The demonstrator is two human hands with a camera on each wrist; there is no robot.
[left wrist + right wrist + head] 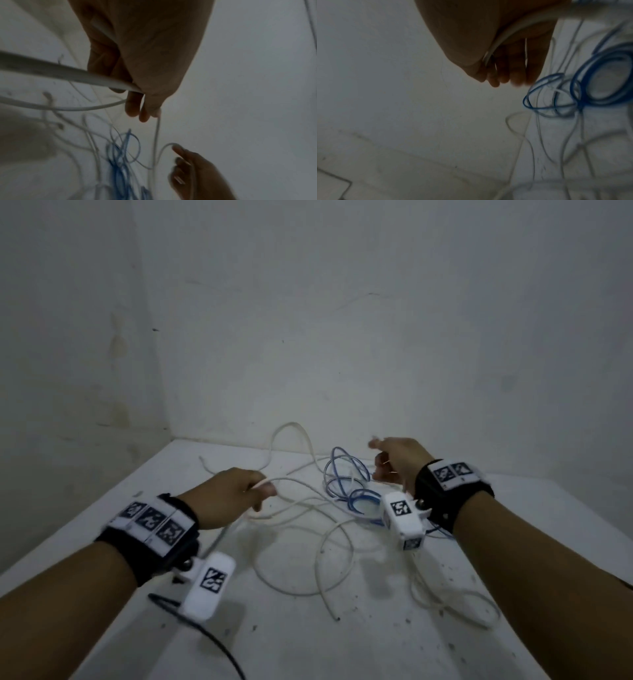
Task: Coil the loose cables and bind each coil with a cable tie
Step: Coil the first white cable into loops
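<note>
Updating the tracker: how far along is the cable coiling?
Done: nothing bound; no tie visible on any cable. In hand: left hand grips the white cable; right hand holds a strand too, both raised. Left: white cable sprawls loose, blue cable looped but untied.

Tangled white cable and blue cable crowd table.

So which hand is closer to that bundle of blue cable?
The right hand. It hovers just beside the blue cable, on its right. The left hand sits farther off to the left, holding a white cable.
</note>
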